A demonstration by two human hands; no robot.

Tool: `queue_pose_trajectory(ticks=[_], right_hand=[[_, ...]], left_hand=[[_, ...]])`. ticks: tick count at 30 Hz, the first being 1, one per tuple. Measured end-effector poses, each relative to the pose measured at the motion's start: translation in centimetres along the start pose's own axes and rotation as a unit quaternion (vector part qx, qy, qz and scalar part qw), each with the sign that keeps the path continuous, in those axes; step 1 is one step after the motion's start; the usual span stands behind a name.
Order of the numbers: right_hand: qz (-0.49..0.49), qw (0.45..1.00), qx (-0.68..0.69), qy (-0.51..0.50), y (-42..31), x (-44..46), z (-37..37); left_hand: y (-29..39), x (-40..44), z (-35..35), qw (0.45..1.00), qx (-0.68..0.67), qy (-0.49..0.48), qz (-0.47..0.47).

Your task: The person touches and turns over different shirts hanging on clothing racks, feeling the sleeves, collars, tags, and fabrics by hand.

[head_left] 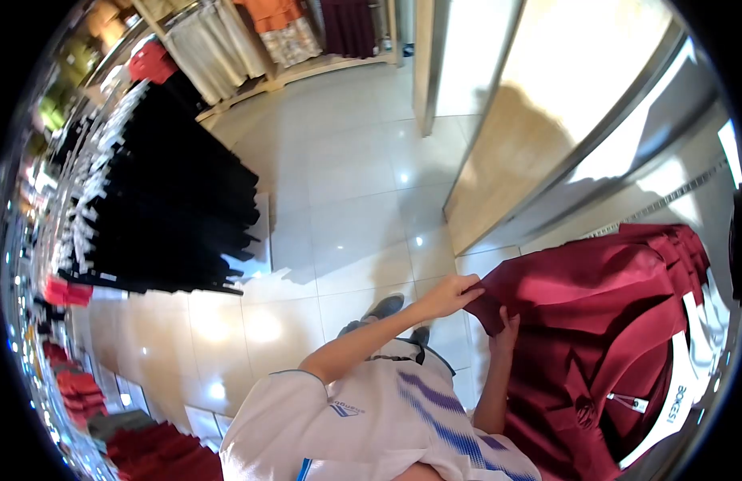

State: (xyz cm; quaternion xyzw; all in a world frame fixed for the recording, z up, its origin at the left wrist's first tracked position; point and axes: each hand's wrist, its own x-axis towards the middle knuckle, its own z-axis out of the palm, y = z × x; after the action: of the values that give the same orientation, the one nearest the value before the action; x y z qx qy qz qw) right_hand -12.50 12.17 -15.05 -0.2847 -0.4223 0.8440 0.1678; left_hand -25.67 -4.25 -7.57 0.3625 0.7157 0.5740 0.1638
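Observation:
A dark red satin-like garment (pixel 579 321) hangs at the right, with more red cloth behind it. My left hand (pixel 451 296) is closed, its fingers pinching the end of the garment's sleeve (pixel 486 311). Just below, my right hand (pixel 506 330) holds the lower edge of that same sleeve end between thumb and fingers. The sleeve is drawn out toward the left. A small white label (pixel 628 402) shows inside the garment's opening, beside a white lettered hanger-like piece (pixel 677 393).
A rack of black trousers (pixel 162 192) on white hangers stands at the left. Folded red clothes (pixel 158 453) lie at lower left. Wooden panels (pixel 539 120) rise at upper right. Hanging skirts (pixel 287 40) line the far wall. Pale floor tiles (pixel 347 200) run between.

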Motion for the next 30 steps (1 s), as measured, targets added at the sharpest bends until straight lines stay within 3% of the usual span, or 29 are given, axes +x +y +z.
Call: queue_pose_trajectory(ticks=[2, 4, 7, 10, 12, 13, 17, 19, 27, 30], right_hand=[[0.005, 1.000, 0.013, -0.012, 0.3, 1.1, -1.4], [0.012, 0.999, 0.026, -0.031, 1.4, 2.4, -2.7], [0.055, 0.997, 0.048, -0.028, 4.6, 5.1, -6.0], [-0.082, 0.984, -0.148, 0.062, 5.9, 6.4, -5.7], [0.026, 0.997, 0.069, -0.011, 2.9, 5.8, -2.6], [0.060, 0.994, 0.095, 0.003, 2.5, 6.2, -1.9], [0.066, 0.992, 0.076, -0.083, 4.8, 9.2, -3.4], [0.058, 0.998, 0.022, -0.011, 4.2, 7.5, -0.1], [0.113, 0.989, -0.087, -0.024, 9.1, 7.6, 4.5], [0.156, 0.981, -0.090, -0.069, 12.0, 7.2, 8.9]], left_hand=[[0.2, -0.8, 0.2, 0.998, 0.041, 0.046, 0.013], [0.7, -2.1, -0.1, 0.998, -0.021, 0.017, -0.050], [0.1, -4.8, -0.2, 0.995, -0.003, 0.055, -0.079], [-0.9, -7.9, -0.6, 0.986, -0.034, 0.121, -0.113], [-0.7, -9.4, -1.6, 0.971, -0.069, 0.176, -0.147], [-0.7, -10.1, -2.2, 0.965, -0.090, 0.191, -0.154], [-3.3, -13.3, -3.4, 0.955, -0.098, 0.234, -0.155], [-4.2, -14.9, -3.9, 0.951, -0.089, 0.242, -0.170], [-6.8, -18.8, -9.5, 0.935, -0.091, 0.266, -0.219], [-8.2, -19.4, -13.0, 0.933, -0.110, 0.307, -0.154]])
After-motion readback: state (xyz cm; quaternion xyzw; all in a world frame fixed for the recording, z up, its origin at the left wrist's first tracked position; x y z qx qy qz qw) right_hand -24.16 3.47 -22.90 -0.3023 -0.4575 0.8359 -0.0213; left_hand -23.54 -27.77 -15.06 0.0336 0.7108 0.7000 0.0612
